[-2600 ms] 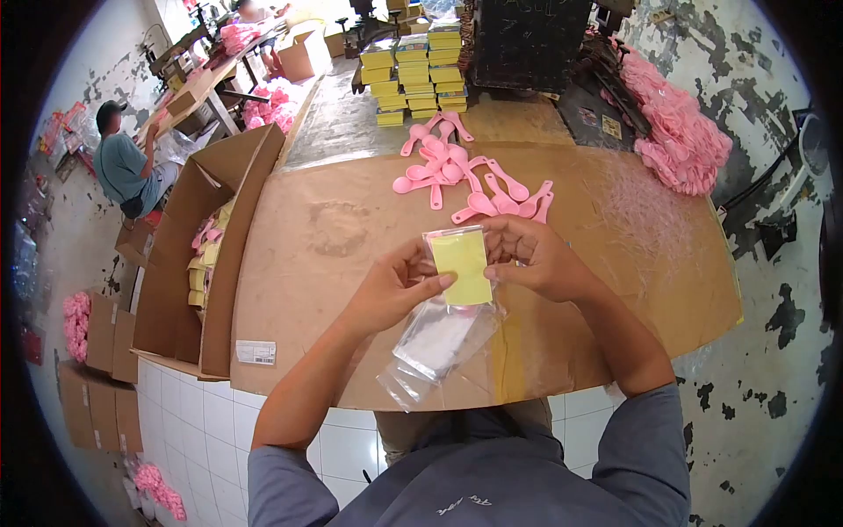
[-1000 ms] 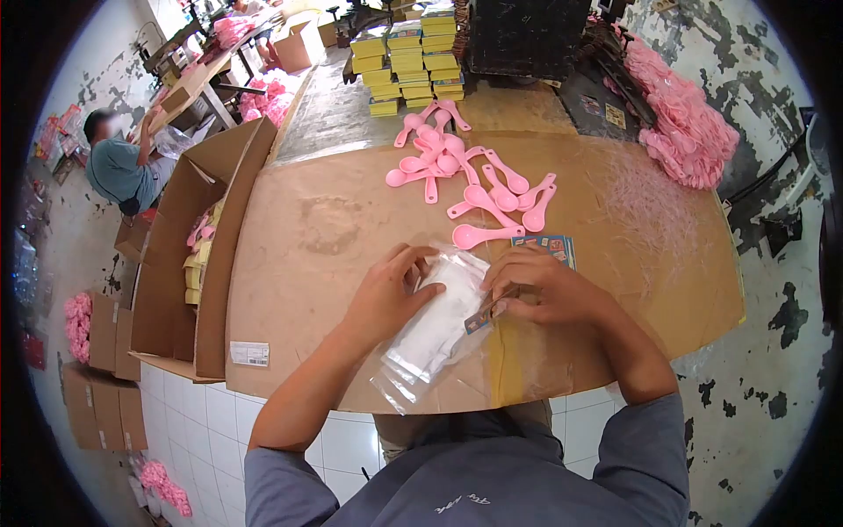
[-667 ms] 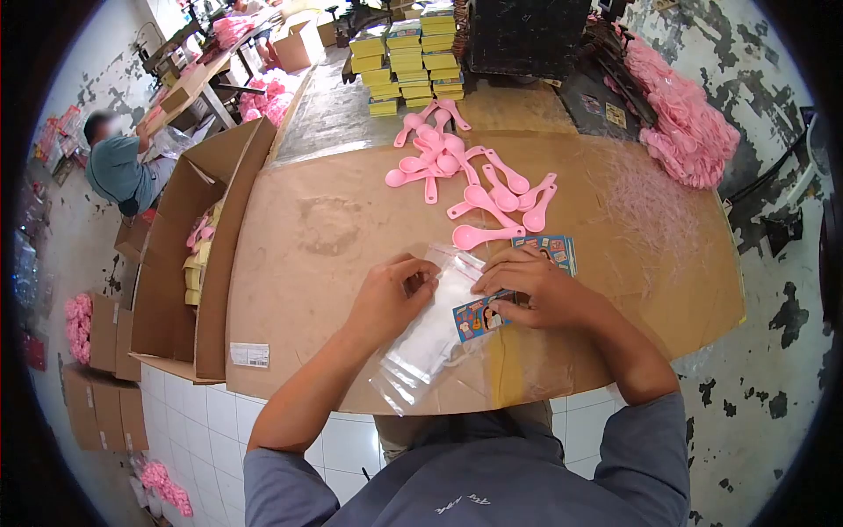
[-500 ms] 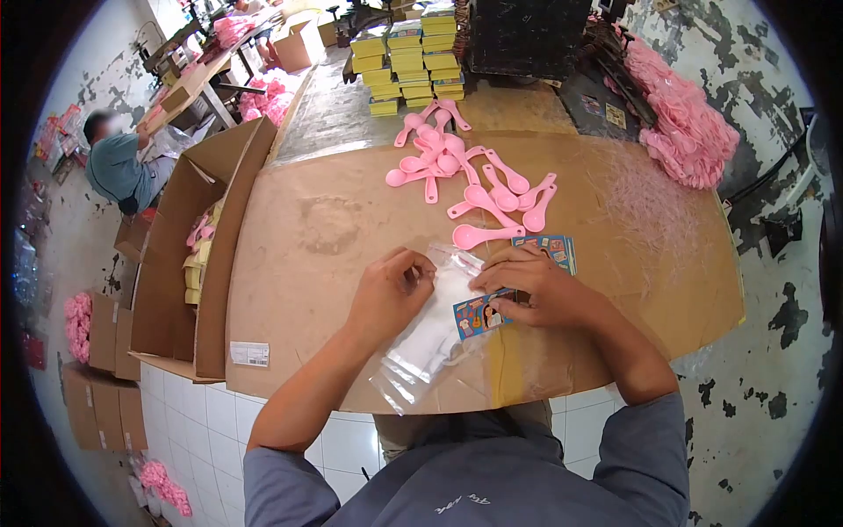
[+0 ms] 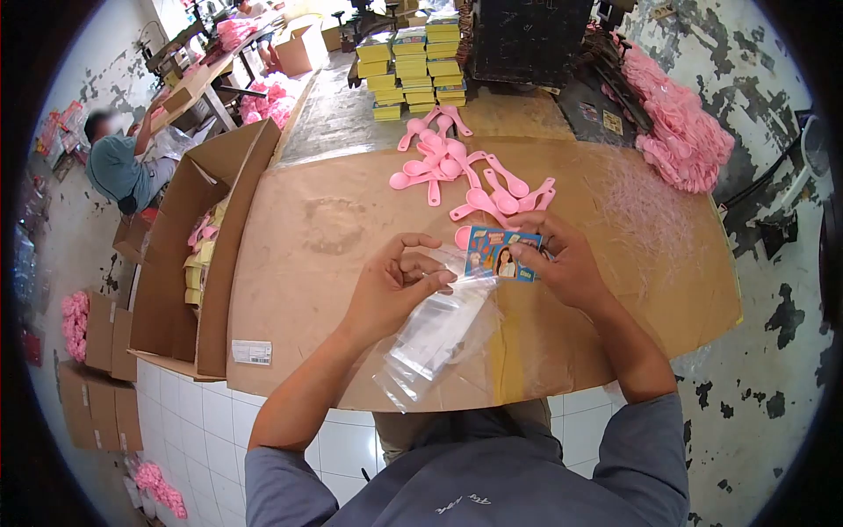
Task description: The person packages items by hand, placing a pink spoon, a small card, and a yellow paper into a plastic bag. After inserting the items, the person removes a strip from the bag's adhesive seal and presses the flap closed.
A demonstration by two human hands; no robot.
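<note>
My right hand point(image 5: 564, 263) pinches a small blue printed card point(image 5: 488, 255) by its right end, holding it face up over the cardboard sheet. Opposite it, my left hand point(image 5: 395, 285) grips the upper edge of a clear plastic bag point(image 5: 479, 283) between thumb and fingers. The card's lower left part overlaps the bag's mouth in this view. Below lie more clear plastic bags point(image 5: 432, 332), flat on the cardboard. Just beyond my hands is a loose heap of pink measuring spoons point(image 5: 499, 195), one partly hidden behind the card.
An open cardboard box point(image 5: 211, 272) with yellow and pink items stands on the left. Stacks of yellow-edged cards point(image 5: 408, 70) rise at the back. Pink bundles point(image 5: 685, 132) and thin pink strands point(image 5: 650, 211) lie to the right. A person point(image 5: 123, 162) sits at far left.
My right hand has lifted the card and brought it to the bag's upper end. My left hand has shifted slightly and now holds the bag's edge.
</note>
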